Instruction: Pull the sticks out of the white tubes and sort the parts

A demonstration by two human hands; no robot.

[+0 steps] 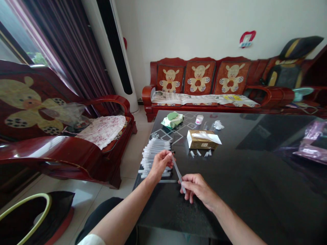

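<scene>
My left hand (pixel 160 164) pinches the upper end of a thin clear tube (pixel 177 172), and my right hand (pixel 196 189) pinches its lower end; both are closed on it above the dark glass table (pixel 255 177). Just behind my left hand lies a stack of several similar white tubes (pixel 154 153) at the table's left edge. Another single tube (pixel 167 181) lies flat under my hands.
A brown tissue box (pixel 201 140) stands mid-table with small clear pieces (pixel 200 153) in front of it. A green wipe pack (pixel 172 119), a small white jar (pixel 199 119) and crumpled plastic (pixel 218 125) lie farther back. Red wooden sofas (pixel 204 85) surround the table; a purple bag (pixel 311 144) lies right.
</scene>
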